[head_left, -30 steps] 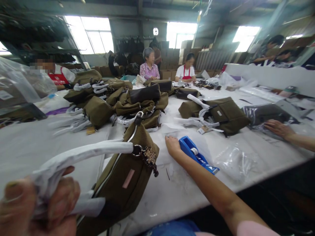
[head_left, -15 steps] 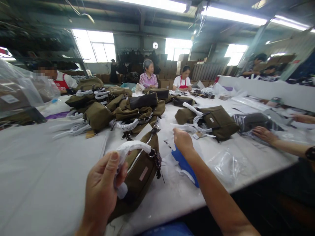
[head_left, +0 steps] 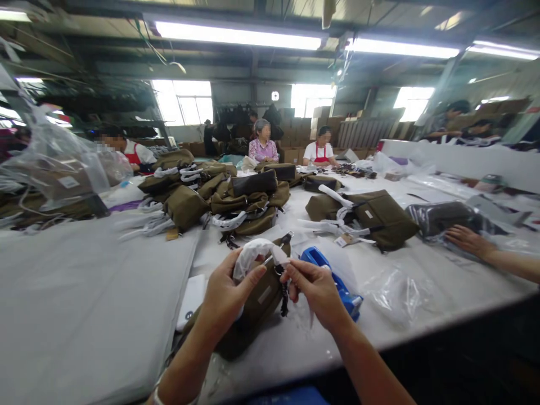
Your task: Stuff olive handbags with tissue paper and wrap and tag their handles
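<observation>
An olive handbag (head_left: 257, 318) lies on the table in front of me, its curved handle (head_left: 255, 247) wrapped in thin white material. My left hand (head_left: 230, 284) is closed around the near part of that wrapped handle, thumb along its inner side. At the handle's far end, by the metal ring, the fingertips of my right hand (head_left: 314, 287) pinch the white wrapping (head_left: 280, 257). A dark braided tassel (head_left: 284, 301) hangs from the ring. Just behind my right hand stands a blue tape dispenser (head_left: 348, 295), and a white phone-like object (head_left: 192, 301) lies left of the bag.
A heap of olive bags (head_left: 240, 199) covers the table's middle back. Another olive bag (head_left: 382, 216) with wrapped handles lies to the right. Clear plastic (head_left: 399, 292) lies near the front edge. A co-worker's hand (head_left: 470, 242) touches a plastic-covered dark bag (head_left: 442, 218).
My right hand has come back from near the tape dispenser to the handle's end. My left hand has moved right along with the handle. The view has shifted slightly left and up.
</observation>
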A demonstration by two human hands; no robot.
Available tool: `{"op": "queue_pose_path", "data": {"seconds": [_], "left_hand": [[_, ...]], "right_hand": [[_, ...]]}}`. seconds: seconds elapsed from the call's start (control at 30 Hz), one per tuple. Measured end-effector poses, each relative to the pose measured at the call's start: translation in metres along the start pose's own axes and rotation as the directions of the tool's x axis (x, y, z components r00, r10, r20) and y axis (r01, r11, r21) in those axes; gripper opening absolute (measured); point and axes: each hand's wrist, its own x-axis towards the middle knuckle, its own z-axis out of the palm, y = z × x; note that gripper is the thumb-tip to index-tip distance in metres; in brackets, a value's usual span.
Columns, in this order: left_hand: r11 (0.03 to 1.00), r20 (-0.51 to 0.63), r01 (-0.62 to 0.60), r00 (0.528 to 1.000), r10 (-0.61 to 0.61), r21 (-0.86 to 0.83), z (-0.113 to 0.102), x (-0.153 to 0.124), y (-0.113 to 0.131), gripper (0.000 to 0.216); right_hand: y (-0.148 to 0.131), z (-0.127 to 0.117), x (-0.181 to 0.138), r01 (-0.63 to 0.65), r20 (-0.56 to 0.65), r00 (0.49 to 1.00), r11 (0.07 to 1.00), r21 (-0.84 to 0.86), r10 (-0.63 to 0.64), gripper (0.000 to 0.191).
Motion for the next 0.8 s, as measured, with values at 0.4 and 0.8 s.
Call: {"op": "queue_pose_path", "data": {"seconds": [0.4,0.8], "left_hand": [[0.998,0.250,0.036,0.967,-0.047,0.047,0.007,-0.006,0.008,0.043],[0.998,0.279,0.043,0.959,-0.055,0.051,0.004,-0.011,0.004,0.032]], "right_hand": [[-0.031,0.021,0.007,0.218,-0.219,0.973,0.595,0.773,-0.073,0.028],[-0.046,0.036,0.017,0.329,-0.300,0.942,0.605,0.725,-0.153,0.028]]}}
